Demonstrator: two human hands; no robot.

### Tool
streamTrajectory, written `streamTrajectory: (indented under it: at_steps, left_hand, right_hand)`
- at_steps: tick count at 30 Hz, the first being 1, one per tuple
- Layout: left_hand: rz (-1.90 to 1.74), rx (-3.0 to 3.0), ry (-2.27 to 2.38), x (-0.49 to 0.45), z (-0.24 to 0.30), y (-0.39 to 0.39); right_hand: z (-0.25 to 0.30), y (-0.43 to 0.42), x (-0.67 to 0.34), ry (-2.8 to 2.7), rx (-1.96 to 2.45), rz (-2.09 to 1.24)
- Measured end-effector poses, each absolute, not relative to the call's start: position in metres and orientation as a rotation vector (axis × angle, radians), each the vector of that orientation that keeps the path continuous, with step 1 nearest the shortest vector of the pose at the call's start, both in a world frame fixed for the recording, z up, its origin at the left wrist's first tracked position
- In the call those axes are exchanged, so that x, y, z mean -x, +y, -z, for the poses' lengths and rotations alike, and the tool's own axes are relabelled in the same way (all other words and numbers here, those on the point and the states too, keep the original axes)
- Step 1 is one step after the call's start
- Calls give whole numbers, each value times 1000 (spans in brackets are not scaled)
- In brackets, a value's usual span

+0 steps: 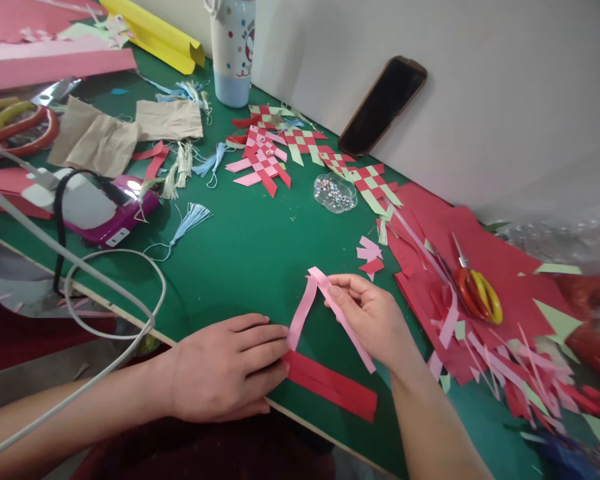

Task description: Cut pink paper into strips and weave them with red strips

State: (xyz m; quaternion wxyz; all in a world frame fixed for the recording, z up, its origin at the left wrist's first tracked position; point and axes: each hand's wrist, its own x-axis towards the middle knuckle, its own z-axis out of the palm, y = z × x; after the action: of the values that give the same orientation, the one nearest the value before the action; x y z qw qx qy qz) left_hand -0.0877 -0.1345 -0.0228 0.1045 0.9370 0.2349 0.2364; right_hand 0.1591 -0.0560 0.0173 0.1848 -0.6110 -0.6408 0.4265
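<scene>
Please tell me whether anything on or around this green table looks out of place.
Yes: a white cable loops over the near edge of the green table and crosses in front of the left forearm, awkwardly near the work. Paper scraps are also strewn untidily at the right. I see no obvious spill.

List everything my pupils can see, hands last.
Folded strip: one, pink, front
Flat strips: apparently two, red, front
Table: one, green, below
Woven shapes: several, multicoloured, back
Bead dish: one, clear, centre
Tassels: several, pale, mostly left
Bottle: one, white/blue, back
Phone: one, black, back
Scissors: multiple, red/yellow, sides
Crinkled pieces: two, tan, left
Socket block: one, purple, left
Cables: several, mostly white, left
Rolled sheet: one, yellow, back
Sheets: several, red/pink, sides
Scraps: many, mixed, right
Plastic: uncounted, clear, right
Left hand: one, front
Right hand: one, front
</scene>
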Motion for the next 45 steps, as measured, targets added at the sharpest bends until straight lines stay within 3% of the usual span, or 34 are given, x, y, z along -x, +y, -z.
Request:
streamTrajectory:
  at_steps: [8, 20, 26, 34, 45]
  left_hand:
    - [-718, -2760, 697, 87, 20, -134]
    - [-703, -2749, 686, 88, 20, -134]
    - [-718, -2759, 687, 87, 19, -133]
    - [-661, -2751, 711, 88, 21, -135]
    - [-568, -2661, 836, 90, 20, -135]
  right_hand:
    - [-18, -54, -167, -1743, 1672, -1256]
    - [-15, -56, -164, -2000, 1832, -976]
    - [-21, -56, -161, -1957, 1708, -1146]
    - [-22, -57, -166, -2049, 1639, -1092]
    - [-32, -66, -170, -1903, 1305, -1595]
